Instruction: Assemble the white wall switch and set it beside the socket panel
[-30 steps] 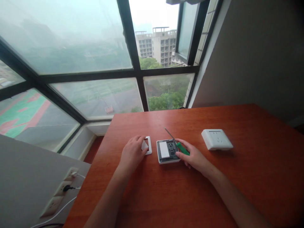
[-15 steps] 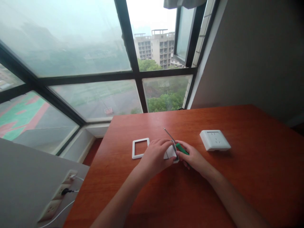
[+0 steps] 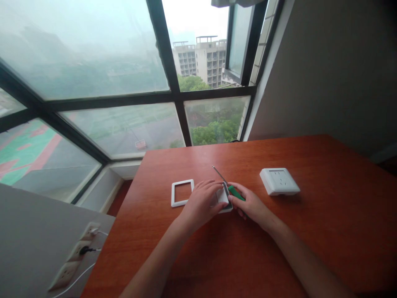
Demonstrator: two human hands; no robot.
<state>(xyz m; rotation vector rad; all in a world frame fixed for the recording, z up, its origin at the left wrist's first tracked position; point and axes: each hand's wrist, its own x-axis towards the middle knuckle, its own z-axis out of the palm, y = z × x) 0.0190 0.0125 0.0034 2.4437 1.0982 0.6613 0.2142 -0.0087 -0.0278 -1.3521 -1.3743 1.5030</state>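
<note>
My left hand is closed over a white wall switch, thumb on its near side and fingers across the far edge. Part of the switch is hidden under that hand. A screwdriver with a green handle lies in my right hand, its thin metal shaft pointing away to the upper left. The right fingertips are at the right edge of the switch; whether they grip it too I cannot tell. Left of my left hand, a white square frame lies flat on the table, its right side partly covered by the hand.
On the right of the reddish-brown wooden table sits a white socket box. Beyond the far edge stand large windows with dark frames. Wall outlets with plugged-in cables are at lower left, past the table's left edge.
The left fingers and thumb have shifted slightly on the switch. The screwdriver stays in my right hand. The whole view has moved a little.
</note>
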